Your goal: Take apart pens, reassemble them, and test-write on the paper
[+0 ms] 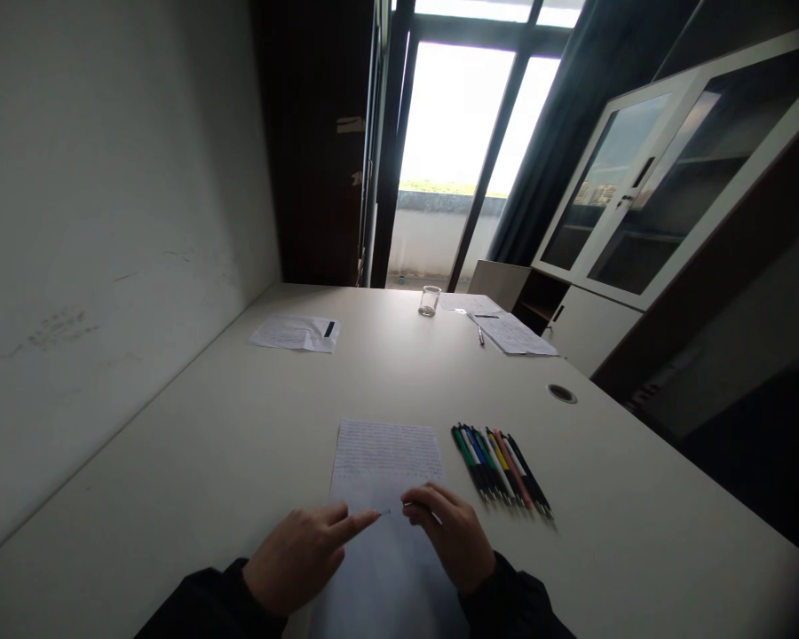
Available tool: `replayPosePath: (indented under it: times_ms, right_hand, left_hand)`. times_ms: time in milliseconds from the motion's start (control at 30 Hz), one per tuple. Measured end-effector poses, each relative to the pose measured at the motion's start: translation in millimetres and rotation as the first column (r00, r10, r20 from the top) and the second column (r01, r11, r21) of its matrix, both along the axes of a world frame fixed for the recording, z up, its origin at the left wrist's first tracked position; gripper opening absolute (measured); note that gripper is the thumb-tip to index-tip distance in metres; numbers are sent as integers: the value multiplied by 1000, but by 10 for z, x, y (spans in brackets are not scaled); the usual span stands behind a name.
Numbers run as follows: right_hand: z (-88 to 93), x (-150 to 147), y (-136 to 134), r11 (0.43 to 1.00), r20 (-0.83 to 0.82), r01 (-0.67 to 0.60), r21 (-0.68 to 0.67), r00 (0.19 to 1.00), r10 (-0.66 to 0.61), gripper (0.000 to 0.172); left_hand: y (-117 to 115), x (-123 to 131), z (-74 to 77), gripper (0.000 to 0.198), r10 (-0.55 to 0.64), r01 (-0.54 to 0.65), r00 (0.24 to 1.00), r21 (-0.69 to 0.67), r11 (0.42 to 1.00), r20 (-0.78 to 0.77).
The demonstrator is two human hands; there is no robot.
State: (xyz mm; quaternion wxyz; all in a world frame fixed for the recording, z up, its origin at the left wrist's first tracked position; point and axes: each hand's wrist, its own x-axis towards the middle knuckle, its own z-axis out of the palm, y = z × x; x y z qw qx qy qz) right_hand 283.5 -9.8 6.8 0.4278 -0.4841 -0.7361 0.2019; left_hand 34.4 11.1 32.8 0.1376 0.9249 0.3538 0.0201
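On the sheet (386,457), left of the spare pens (502,466), my left hand (299,555) presses its forefinger down. My right hand (449,537) pinches a pen (413,508), tip over the sheet. I'd pin it firmly against slipping.

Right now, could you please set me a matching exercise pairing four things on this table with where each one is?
Things:
1. row of pens
2. glass jar
3. left hand
4. right hand

Places:
A. far end of the table, near the window
B. forefinger pointing across the written sheet
C. lying just right of the written sheet
D. gripping a pen over the sheet

Pairs: 1-C, 2-A, 3-B, 4-D
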Motion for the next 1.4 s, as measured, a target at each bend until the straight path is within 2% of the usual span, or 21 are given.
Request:
replayPosePath:
  times_ms: [167, 333, 467, 567, 667, 833, 933, 1033, 1267, 1400]
  right_hand:
    - [-17, 23, 10, 1000, 49, -2, 17, 999, 1, 12]
    - [-28, -15, 27, 999, 75, -33, -25, 997, 34, 16]
    - [30, -47, 64, 999, 124, -14, -37, 992, 18, 9]
    - [105, -109, 111, 998, 206, -27, -55, 978, 38, 10]
    - [178, -224, 188, 995, 345, -67, -74, 934, 89, 13]
    - [239, -479, 336, 983, 571, -166, -74, 801, 179, 14]
    - [241, -594, 391, 974, 645, -200, -103, 732, 219, 13]
    - [231, -639, 415, 971, 678, -201, -130, 696, 235, 15]
    - [185, -616, 419, 970, 676, -203, -135, 697, 240, 18]
    - [187, -584, 402, 975, 628, -188, -122, 746, 223, 24]
  left_hand:
    - [46, -72, -19, 80, 27, -27, 999, -13, 1000, 41]
    - [124, -176, -43, 81, 67, -64, 991, -30, 997, 115]
    - [191, -269, -68, 79, 115, -115, 987, -10, 993, 115]
    - [237, -342, -99, 77, 142, -143, 982, 1, 990, 125]
    - [278, -403, -137, 75, 165, -166, 977, -3, 986, 133]
    - [316, -455, -178, 73, 182, -185, 970, 5, 983, 158]
    - [316, -461, -175, 73, 189, -193, 968, 7, 981, 168]
    - [311, -456, -161, 72, 199, -204, 964, 13, 979, 178]
    - [305, -436, -140, 71, 191, -196, 966, 10, 981, 173]
    - [296, -438, -133, 69, 190, -197, 967, 26, 980, 167]
